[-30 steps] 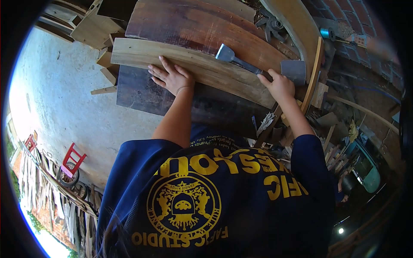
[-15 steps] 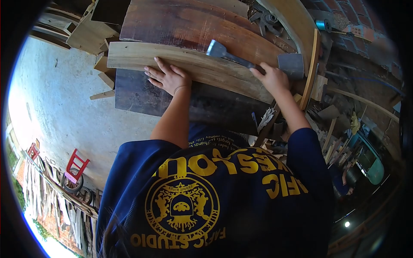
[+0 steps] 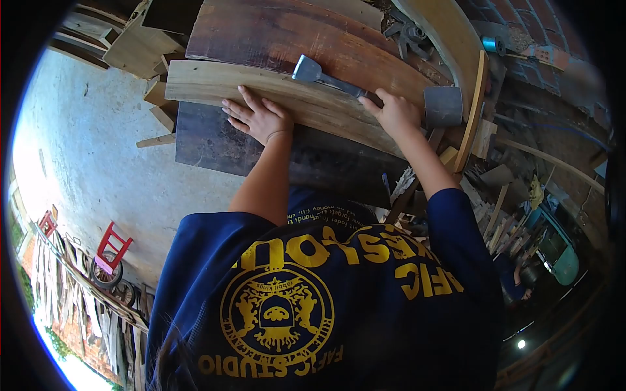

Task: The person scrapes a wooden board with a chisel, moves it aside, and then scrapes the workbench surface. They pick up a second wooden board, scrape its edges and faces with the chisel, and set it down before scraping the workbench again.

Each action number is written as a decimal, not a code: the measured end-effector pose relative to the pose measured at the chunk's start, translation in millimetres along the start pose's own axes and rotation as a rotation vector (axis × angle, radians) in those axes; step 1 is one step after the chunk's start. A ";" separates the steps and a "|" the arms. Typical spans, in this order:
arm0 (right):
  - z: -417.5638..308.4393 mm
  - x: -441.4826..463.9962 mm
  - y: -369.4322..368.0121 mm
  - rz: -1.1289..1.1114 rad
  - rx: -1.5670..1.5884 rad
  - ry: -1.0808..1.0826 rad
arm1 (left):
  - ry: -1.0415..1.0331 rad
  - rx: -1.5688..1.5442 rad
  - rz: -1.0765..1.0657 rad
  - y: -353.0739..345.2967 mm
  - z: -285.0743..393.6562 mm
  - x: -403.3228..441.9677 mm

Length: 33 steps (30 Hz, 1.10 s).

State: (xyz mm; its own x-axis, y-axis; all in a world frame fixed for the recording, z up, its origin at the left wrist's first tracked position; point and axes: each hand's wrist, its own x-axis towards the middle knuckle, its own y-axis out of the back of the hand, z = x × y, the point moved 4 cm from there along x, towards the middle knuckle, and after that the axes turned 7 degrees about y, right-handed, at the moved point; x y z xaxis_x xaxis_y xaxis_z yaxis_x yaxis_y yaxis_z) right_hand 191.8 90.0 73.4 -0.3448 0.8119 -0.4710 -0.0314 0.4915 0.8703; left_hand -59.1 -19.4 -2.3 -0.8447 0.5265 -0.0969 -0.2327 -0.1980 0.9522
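Note:
My left hand (image 3: 264,120) lies with spread fingers on the lower edge of a pale, narrow wooden board (image 3: 199,79). My right hand (image 3: 396,114) is wrapped around the dark handle of a wide-bladed scraper (image 3: 308,70). The scraper's flared metal blade points left, over the upper part of the pale board; whether it touches the wood I cannot tell. Behind that board is a reddish-brown wooden plank (image 3: 261,32), and on the near side a dark plank (image 3: 208,140). A grey, square-looking piece (image 3: 443,106) sits just right of my right hand.
A thin wooden strip (image 3: 471,120) stands at the right end of the work surface. A dark metal part (image 3: 407,36) and a blue spool (image 3: 493,45) lie at the back right. Wood offcuts crowd the lower right. A red cart (image 3: 112,247) stands on the concrete floor (image 3: 124,156).
My right hand has moved left along the board, carrying the scraper with it. My left hand stays in nearly the same place on the board.

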 end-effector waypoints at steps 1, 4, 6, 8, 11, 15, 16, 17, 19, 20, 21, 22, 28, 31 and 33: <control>-3.5 1.0 -2.5 -0.003 0.015 0.006 | 0.002 0.005 0.002 0.4 -0.4 0.4; 10.4 -13.6 8.1 -0.014 0.012 -0.011 | 0.010 0.014 -0.011 -0.3 -1.1 -1.0; 21.4 -17.9 16.4 -0.046 -0.012 -0.035 | 0.006 0.006 -0.007 -0.8 -0.8 -0.2; 18.1 -13.6 12.8 -0.040 -0.022 -0.020 | 0.010 0.003 -0.009 0.6 -0.6 0.1; -11.1 2.6 2.8 0.007 -0.008 0.008 | 0.003 -0.007 -0.006 1.0 1.8 -0.7; -18.9 -1.3 2.9 -0.060 0.032 -0.010 | 0.005 -0.012 -0.001 2.4 1.0 -0.7; -11.9 -7.0 0.9 -0.064 0.033 -0.013 | 0.004 -0.010 -0.005 2.0 -1.0 -1.9; 0.4 -11.3 -0.5 -0.050 0.015 -0.024 | -0.001 -0.010 -0.002 0.5 -1.3 -2.1; 2.4 -9.1 6.0 -0.032 -0.007 -0.027 | 0.001 -0.015 0.007 0.6 0.5 0.3; 2.2 -7.8 6.8 -0.043 0.012 -0.020 | 0.001 -0.011 0.004 0.9 0.3 -0.3; 0.0 -7.1 8.2 -0.054 0.031 -0.014 | 0.001 -0.008 0.001 1.1 0.6 -0.9; -8.9 -1.6 6.0 -0.054 0.029 -0.012 | 0.003 -0.009 0.002 0.5 0.3 -1.1; -34.9 5.3 3.0 -0.047 0.023 0.030 | 0.013 -0.039 -0.020 1.5 -0.8 -1.4; -13.4 3.1 -4.2 0.020 -0.002 0.051 | 0.013 -0.053 -0.016 3.7 2.0 0.3; -12.7 3.9 0.2 0.100 0.005 0.081 | 0.021 -0.023 -0.028 3.5 1.0 -0.2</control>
State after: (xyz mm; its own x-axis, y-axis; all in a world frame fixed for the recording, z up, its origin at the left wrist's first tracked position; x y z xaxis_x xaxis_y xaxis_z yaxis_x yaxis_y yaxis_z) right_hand 178.5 89.3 73.6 -0.4210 0.8290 -0.3681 0.0118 0.4107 0.9117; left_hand -59.2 -19.4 1.3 -0.8475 0.5148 -0.1292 -0.2670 -0.2032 0.9420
